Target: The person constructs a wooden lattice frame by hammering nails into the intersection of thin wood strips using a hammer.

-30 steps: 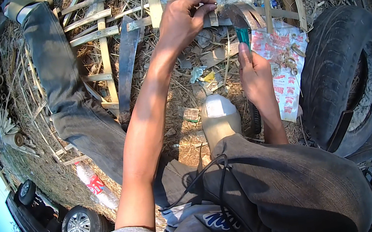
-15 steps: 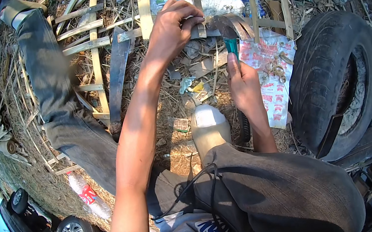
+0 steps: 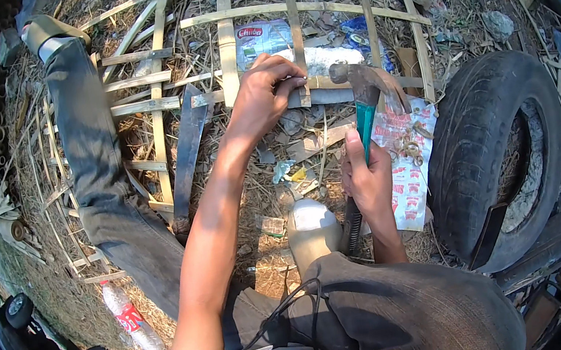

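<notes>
My right hand [image 3: 368, 179] is closed round the teal handle of a claw hammer [image 3: 364, 90]. The hammer's dark metal head stands just right of my left fingertips, apart from them. My left hand [image 3: 264, 96] is pinched at a spot where an upright bamboo slat [image 3: 294, 24] crosses a horizontal slat [image 3: 322, 83]. A tiny bright speck shows at those fingertips, too small to name. These slats belong to a bamboo lattice [image 3: 226, 43] lying across the ground ahead of me.
A long-bladed machete [image 3: 189, 149] lies left of my left forearm. On the right, a printed sheet [image 3: 410, 201] carries several small curled brown pieces [image 3: 410, 151] beside a big tyre [image 3: 490, 140]. A plastic bottle [image 3: 131, 317] lies at left. My shod foot [image 3: 314, 232] rests below the hammer.
The hammer head has moved away from the slat crossing, to the right of my left fingertips. My left hand keeps its pinch there. The whole view has shifted, with the lattice lower in the picture.
</notes>
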The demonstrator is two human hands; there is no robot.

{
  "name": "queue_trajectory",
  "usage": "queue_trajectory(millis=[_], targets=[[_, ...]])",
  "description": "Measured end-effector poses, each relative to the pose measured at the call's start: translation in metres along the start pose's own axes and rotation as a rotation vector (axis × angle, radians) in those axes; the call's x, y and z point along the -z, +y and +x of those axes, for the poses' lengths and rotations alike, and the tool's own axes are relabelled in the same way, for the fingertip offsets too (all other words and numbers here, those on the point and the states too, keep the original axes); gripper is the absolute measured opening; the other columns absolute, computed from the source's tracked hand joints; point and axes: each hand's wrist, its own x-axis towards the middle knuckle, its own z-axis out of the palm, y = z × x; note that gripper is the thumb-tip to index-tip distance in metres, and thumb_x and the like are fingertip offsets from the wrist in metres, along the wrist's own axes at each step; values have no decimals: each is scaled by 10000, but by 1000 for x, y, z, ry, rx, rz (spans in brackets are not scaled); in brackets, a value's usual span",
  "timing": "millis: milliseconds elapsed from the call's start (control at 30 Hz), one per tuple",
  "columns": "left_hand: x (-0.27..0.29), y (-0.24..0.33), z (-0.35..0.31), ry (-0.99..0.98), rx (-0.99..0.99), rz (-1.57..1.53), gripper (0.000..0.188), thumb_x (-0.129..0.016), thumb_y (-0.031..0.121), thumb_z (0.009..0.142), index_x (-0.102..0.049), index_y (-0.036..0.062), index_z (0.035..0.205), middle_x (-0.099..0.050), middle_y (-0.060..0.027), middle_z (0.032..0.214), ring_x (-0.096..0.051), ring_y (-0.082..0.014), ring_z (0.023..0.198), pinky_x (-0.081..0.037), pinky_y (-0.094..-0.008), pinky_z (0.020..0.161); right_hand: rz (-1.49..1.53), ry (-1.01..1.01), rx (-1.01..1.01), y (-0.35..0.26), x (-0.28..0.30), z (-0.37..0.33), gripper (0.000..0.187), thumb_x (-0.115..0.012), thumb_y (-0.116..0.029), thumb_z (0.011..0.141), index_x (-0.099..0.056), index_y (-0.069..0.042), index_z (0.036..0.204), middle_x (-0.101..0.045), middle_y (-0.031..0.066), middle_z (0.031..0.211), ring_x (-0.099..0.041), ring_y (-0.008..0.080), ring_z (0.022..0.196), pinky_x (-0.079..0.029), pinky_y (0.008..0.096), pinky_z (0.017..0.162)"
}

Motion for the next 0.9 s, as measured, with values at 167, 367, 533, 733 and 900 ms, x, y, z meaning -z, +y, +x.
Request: queue_trajectory(millis=[167, 367, 533, 733, 900], targets=[[3, -6, -7, 0, 33, -2, 89, -715, 11, 874, -756, 9, 952, -732, -106, 950, -642, -303, 967, -513, -397, 898, 164, 70, 233, -81, -2, -22, 340, -788, -205, 959, -696, 32, 1185, -487, -76, 603, -414, 4, 498, -304, 209, 465], [4, -7, -8, -8, 2, 46, 87, -735, 77, 915, -769, 26, 977, -740, -89, 985, -646, -261, 989, -514, -386, 928, 491, -72, 678, -166, 25, -24, 521, -768, -303, 935, -622, 26, 1312, -527, -41, 664, -429, 18, 492, -354, 197, 437], [4, -4, -8, -23, 74, 28, 93, -735, 87, 921, -772, 26, 981, -744, -84, 1005, -646, -251, 991, -523, -377, 918, 195, 287, 1027, -174, 49, -25, 539, -539, -412, 1045, -616, 95, 1209, -625, 57, 775, -560, 93, 571, -467, 258, 500], [5, -4, -10, -30, 54, 69, 106, -737, 100, 921, -774, 24, 985, -746, -80, 996, -649, -245, 989, -525, -375, 914, -1436, 1098, 1538, -172, 90, -28, 831, -522, -612, 1018, -511, 175, 1285, -689, 196, 1043, -708, 248, 801, -580, 373, 639], [1, -6, -7, -13, 24, 64, 100, -739, 94, 916, -771, 23, 979, -745, -80, 983, -654, -250, 972, -524, -378, 905, -1615, 380, 1702, -191, 103, -30, 1214, -705, -804, 784, -396, 217, 1362, -655, 284, 1077, -711, 263, 793, -581, 361, 641]])
